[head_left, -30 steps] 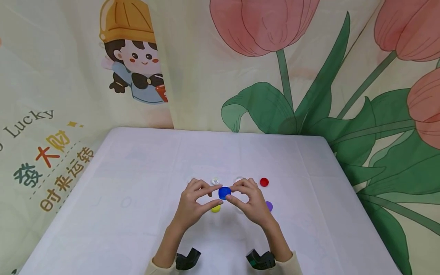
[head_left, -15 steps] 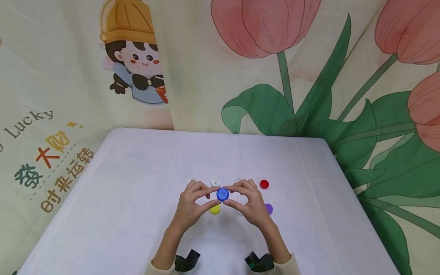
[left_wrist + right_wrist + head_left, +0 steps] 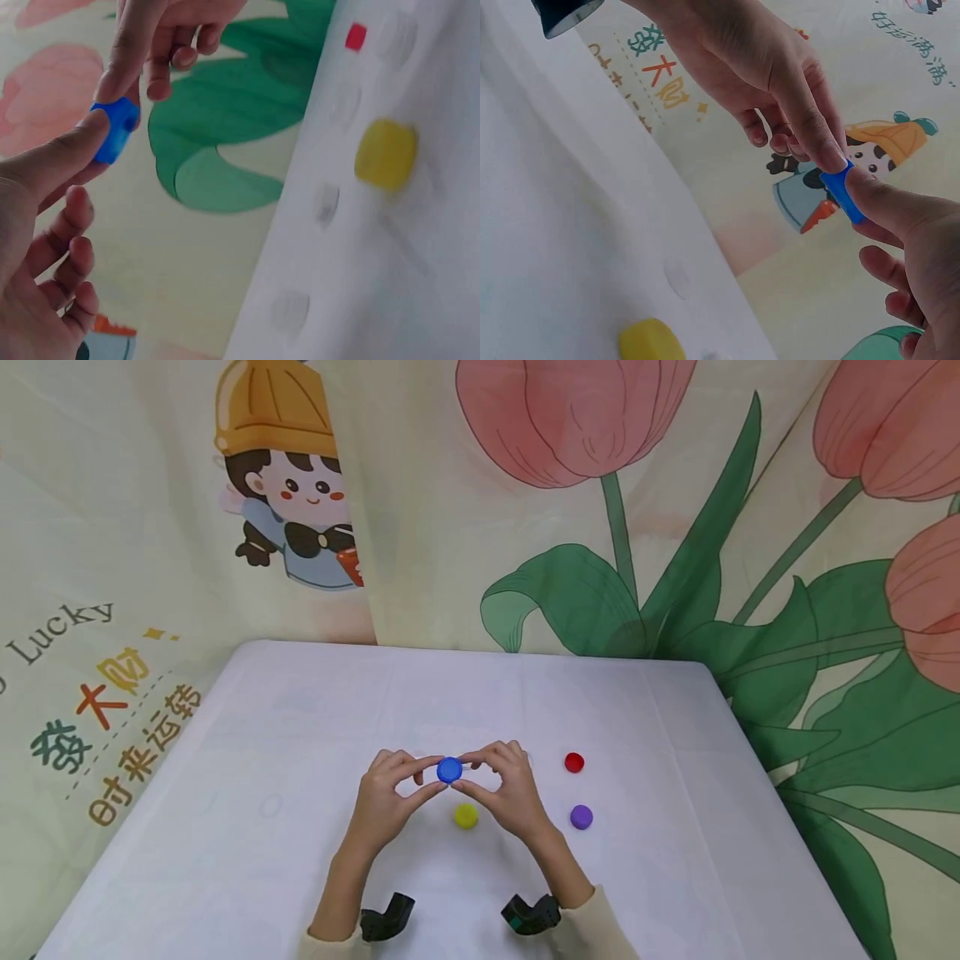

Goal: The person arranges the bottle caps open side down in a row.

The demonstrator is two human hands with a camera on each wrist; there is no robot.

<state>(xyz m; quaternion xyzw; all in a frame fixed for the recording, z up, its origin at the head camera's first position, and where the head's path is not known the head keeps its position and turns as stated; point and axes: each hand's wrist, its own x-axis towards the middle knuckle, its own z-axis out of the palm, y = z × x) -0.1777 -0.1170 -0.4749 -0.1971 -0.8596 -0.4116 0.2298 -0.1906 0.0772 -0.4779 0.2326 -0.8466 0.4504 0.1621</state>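
While the white table (image 3: 337, 693) runs out of frame, left hand (image 3: 382, 795) and right hand (image 3: 513, 795) both pinch the blue disc (image 3: 450, 769), partly finger-covered, raised beyond the yellow disc (image 3: 466, 816), further left than before. Purple disc (image 3: 581, 817), right of the yellow disc, is now uncovered. Clear pieces (image 3: 291, 313) near the yellow disc blur.

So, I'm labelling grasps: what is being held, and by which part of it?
A round blue disc, apparently plastic, pinched at opposite sides of its rim by the left hand and right hand.
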